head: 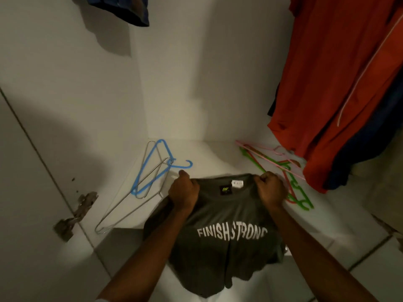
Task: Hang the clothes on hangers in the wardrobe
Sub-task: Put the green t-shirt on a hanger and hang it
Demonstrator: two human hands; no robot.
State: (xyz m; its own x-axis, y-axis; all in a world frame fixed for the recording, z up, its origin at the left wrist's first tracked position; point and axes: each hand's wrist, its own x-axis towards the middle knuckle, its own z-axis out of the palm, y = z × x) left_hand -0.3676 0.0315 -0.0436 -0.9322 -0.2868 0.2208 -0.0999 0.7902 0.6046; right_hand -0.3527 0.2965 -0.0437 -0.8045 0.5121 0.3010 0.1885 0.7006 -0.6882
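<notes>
A dark grey T-shirt (pixel 226 247) printed "FINISH STRONG" hangs in front of me over the wardrobe's floor edge. My left hand (pixel 184 191) grips its left shoulder and my right hand (pixel 271 189) grips its right shoulder, both fists curled round the fabric near the collar. On the white wardrobe floor (pixel 209 155), a blue plastic hanger (pixel 152 166) lies over a wire hanger (pixel 130 205) to the left of my hands. A pile of green, pink and red hangers (pixel 292 177) lies to the right.
An orange-red garment (pixel 335 83) with a dark blue one behind it hangs at the right. Another dark garment (pixel 128 9) hangs at the top left. The wardrobe door with its metal hinge (pixel 74 216) stands open on the left. Tiled floor shows at lower right.
</notes>
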